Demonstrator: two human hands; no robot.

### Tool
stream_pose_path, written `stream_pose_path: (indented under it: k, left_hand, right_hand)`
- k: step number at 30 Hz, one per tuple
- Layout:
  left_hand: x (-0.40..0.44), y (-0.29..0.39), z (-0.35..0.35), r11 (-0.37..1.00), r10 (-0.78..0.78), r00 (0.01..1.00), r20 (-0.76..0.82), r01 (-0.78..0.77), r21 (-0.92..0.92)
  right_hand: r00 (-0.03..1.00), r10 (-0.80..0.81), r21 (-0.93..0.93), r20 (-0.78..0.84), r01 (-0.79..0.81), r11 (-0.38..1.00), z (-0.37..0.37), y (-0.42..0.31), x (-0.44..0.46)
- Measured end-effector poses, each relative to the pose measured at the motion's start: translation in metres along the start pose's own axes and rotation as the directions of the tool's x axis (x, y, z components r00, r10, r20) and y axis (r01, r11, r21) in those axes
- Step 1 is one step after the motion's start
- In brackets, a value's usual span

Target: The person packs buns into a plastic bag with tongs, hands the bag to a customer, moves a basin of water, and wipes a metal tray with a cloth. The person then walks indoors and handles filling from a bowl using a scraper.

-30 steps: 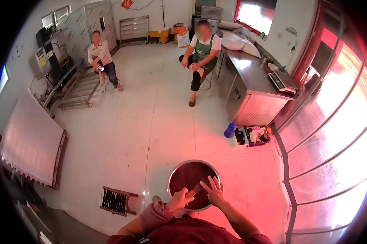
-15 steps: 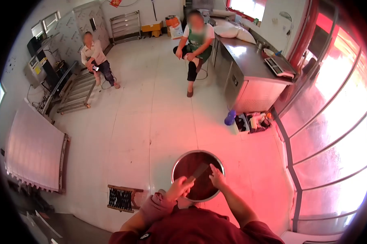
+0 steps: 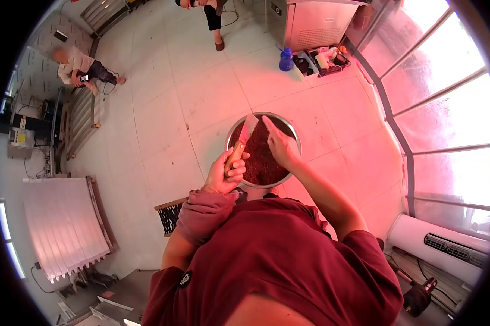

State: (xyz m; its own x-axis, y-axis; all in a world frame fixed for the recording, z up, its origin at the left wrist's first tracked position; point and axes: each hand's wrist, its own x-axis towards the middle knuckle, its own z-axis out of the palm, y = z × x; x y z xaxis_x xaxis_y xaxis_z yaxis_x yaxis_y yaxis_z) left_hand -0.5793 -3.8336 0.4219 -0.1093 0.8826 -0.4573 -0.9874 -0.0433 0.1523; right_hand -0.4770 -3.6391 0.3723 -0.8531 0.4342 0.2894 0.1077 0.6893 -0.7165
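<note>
A round metal bowl stands on the floor in front of me, holding a dark red, crumbly mass. My left hand is wrapped round the wooden handle of a scraper. Its flat metal blade points up and away over the bowl's left part. My right hand is over the right side of the bowl, its fingers stretched towards the far rim and nothing visible in them. Whether its fingertips touch the mass, I cannot tell.
A slatted folding stool stands left of me. Further off are a blue bottle, a box of small items and a metal cabinet. Two people sit beyond. Framed glazing runs along the right, above a white air conditioner.
My view has tilted down, bringing my torso and the bowl's contents into fuller sight. The scraper has turned from pointing right to pointing nearly straight away from me. My right fingers look straighter.
</note>
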Motion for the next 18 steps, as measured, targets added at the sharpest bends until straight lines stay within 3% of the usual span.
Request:
stream_pose_path:
  k: [4, 7, 8, 14, 18]
  left_hand:
    - [0.006, -0.007, -0.001, 0.998, -0.052, 0.997, 0.053, 0.055, -0.040]
    - [0.005, -0.011, 0.004, 0.996, -0.088, 0.994, 0.070, 0.089, -0.002]
    - [0.003, -0.013, 0.008, 0.996, -0.091, 0.994, 0.060, 0.092, -0.002]
    - [-0.010, -0.016, 0.006, 0.996, -0.079, 0.997, -0.015, 0.080, 0.046]
    - [-0.015, -0.019, 0.003, 0.996, -0.058, 0.997, -0.046, 0.062, 0.072]
  right_hand:
    - [0.962, -0.180, -0.150, 0.206, 0.213, 0.966, -0.001, -0.023, -0.021]
    - [0.964, -0.131, -0.202, 0.230, 0.179, 0.963, 0.012, -0.015, -0.033]
    - [0.966, -0.180, -0.199, 0.188, 0.217, 0.956, 0.016, -0.010, -0.035]
    - [0.986, 0.005, -0.248, 0.166, 0.037, 0.968, 0.022, 0.007, -0.029]
    - [0.955, 0.177, -0.308, 0.238, -0.099, 0.946, 0.020, 0.027, -0.022]
